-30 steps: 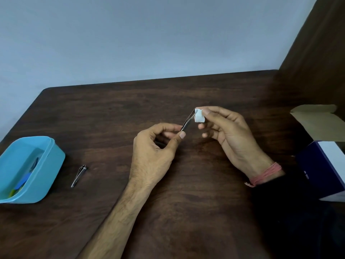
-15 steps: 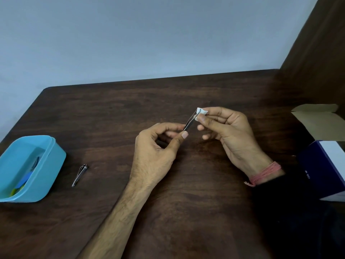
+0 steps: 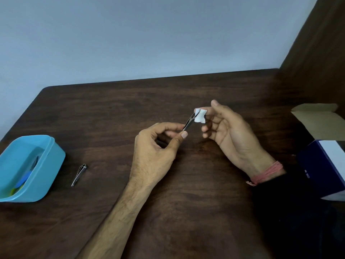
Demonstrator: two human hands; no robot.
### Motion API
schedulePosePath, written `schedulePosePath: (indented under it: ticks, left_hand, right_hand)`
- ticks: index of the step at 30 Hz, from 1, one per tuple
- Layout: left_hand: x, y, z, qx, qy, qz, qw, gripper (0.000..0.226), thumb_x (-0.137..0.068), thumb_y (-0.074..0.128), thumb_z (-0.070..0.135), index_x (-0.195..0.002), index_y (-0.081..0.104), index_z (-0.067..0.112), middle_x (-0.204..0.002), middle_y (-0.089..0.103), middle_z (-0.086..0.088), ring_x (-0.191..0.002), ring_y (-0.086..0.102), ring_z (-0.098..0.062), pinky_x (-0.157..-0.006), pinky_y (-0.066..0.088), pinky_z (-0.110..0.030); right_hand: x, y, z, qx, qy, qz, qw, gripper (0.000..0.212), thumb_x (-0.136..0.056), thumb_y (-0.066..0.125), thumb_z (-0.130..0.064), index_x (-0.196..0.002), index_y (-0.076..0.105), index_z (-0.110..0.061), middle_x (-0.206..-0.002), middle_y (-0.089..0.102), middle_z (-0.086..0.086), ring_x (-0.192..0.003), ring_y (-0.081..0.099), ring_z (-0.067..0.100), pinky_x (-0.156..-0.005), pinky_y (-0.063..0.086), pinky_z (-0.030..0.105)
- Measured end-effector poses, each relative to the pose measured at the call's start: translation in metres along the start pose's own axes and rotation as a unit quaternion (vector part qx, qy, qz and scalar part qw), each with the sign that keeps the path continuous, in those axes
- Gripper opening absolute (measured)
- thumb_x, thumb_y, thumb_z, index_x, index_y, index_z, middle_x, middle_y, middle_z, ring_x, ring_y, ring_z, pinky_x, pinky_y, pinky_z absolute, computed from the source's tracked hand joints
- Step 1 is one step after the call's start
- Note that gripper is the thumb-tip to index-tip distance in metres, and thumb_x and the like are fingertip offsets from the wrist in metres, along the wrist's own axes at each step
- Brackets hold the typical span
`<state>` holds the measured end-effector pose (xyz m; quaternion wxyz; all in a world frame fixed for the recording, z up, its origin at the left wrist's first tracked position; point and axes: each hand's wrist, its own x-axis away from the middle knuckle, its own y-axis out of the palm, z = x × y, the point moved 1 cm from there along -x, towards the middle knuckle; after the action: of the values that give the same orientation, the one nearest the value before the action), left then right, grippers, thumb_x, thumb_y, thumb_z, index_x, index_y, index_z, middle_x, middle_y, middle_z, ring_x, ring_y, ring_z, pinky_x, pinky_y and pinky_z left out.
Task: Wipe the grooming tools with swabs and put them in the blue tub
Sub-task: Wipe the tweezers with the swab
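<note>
fingers [image 3: 183, 135] of left hand [image 3: 155, 156] pinch lower end of metal tweezers [image 3: 189, 122], tips angled up to right, held above bench [image 3: 130, 101]; right hand [image 3: 229, 131] fingers hold white swab [image 3: 200, 116] against tweezer tips, thumb lifted off; nail clipper [image 3: 79, 174] lies on bench just right of blue tub [image 3: 50, 169]; tub at left edge holds blue and yellow-green items; open box [image 3: 324, 161] at right edge
</note>
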<state>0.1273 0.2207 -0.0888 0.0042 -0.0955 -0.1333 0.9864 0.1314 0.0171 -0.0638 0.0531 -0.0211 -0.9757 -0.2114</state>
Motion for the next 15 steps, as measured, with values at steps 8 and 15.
schedulePosePath:
  ticks: [8,15]
  left_hand:
    - [0.0005,-0.0001,0.0009,0.008,-0.001,0.003,1.0,0.014,-0.095,0.089,0.026,-0.102,0.086,0.038,-0.086,0.079,0.005,-0.075,0.073,-0.022,-0.06,0.066,-0.057]
    - [-0.0001,0.0001,-0.0011,0.01,-0.002,0.002,1.0,0.014,-0.095,0.089,0.026,-0.103,0.086,0.037,-0.087,0.078,0.005,-0.073,0.07,-0.015,-0.061,0.066,-0.058]
  right_hand:
    - [0.0029,0.0024,-0.0001,-0.049,0.064,-0.076,0.994,0.035,-0.091,0.07,-0.011,-0.125,0.077,-0.006,-0.09,0.076,-0.001,-0.07,0.063,0.005,-0.064,0.06,0.021]
    - [0.0017,0.0012,0.0026,-0.022,0.045,-0.072,0.996,0.034,-0.087,0.075,-0.009,-0.12,0.081,-0.009,-0.092,0.077,0.0,-0.07,0.062,0.004,-0.066,0.06,0.022]
